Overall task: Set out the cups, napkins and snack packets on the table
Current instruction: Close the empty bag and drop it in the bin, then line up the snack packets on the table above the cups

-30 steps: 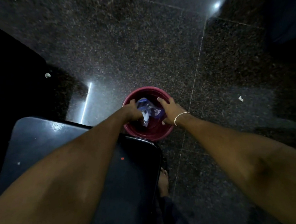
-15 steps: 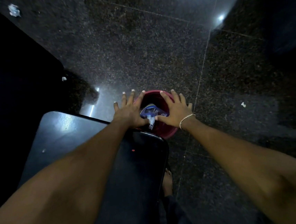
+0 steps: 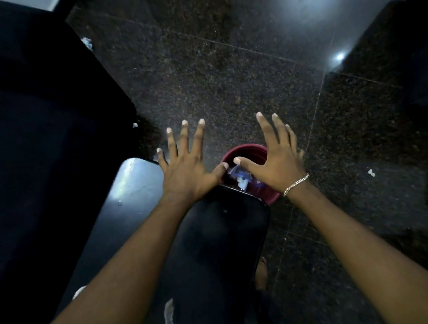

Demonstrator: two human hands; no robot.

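A dark red round bucket (image 3: 245,150) stands on the floor just past the far corner of a black table (image 3: 215,240). Crumpled blue and white packets (image 3: 239,177) lie inside it. My left hand (image 3: 186,169) hovers above the bucket's left side, fingers spread wide and holding nothing. My right hand (image 3: 277,161), with a chain bracelet on the wrist, is spread above the bucket's right side, also holding nothing. Both hands hide part of the bucket's rim. No cups or napkins are visible.
The floor (image 3: 226,82) is dark speckled stone with shiny light reflections. A large dark piece of furniture (image 3: 34,127) fills the left. Small white scraps (image 3: 370,172) lie on the floor. A bare foot (image 3: 261,272) shows beside the table's right edge.
Both hands came up out of the bucket, let go of the blue packets and spread their fingers wide. The view has tilted forward, so more floor shows.
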